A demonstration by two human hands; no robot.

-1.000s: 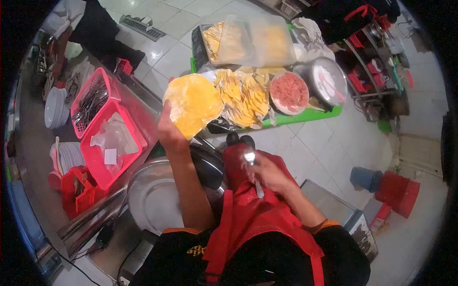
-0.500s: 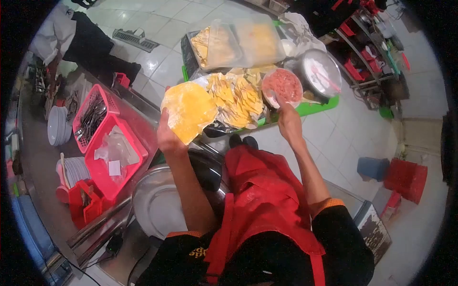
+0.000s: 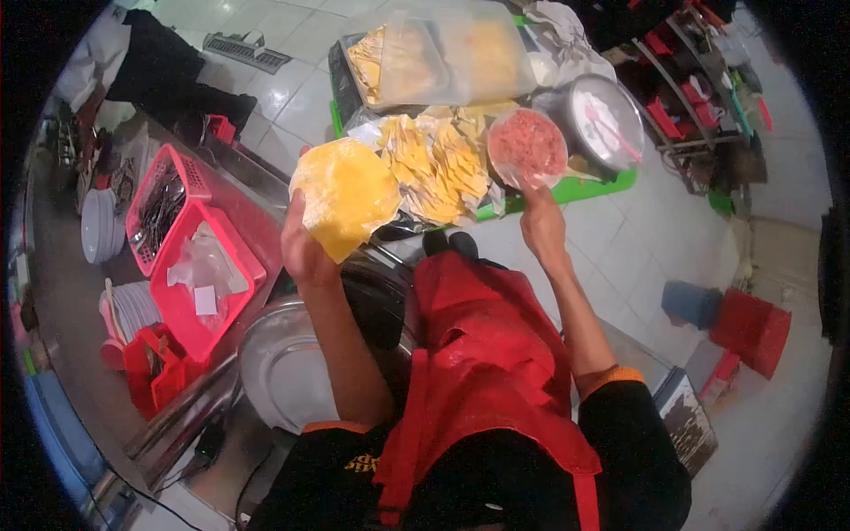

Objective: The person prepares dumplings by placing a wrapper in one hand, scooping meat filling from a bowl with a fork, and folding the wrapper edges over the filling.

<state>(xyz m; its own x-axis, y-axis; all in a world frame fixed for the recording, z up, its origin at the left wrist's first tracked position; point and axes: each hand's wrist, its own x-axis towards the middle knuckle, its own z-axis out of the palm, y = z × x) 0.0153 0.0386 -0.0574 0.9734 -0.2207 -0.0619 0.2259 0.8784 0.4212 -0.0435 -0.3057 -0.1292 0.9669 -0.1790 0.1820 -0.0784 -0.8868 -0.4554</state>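
Observation:
My left hand grips a floured stack of round yellow dough wrappers by its left edge, thumb along the side. At the near rim of a bowl of pink minced filling, my right hand is closed with its fingertips at the bowl's edge. What its fingers hold, if anything, is hidden. Between the hands, folded yellow dough pieces lie in rows on dark plastic.
Lidded plastic containers stand behind the folded pieces. A metal pot with white contents and a pink utensil sits right of the filling. Pink baskets, stacked plates and a large metal lid are at left.
My right hand has drawn back slightly from inside the filling bowl to its near rim. The wrapper stack stays in my left hand. The view has shifted a little.

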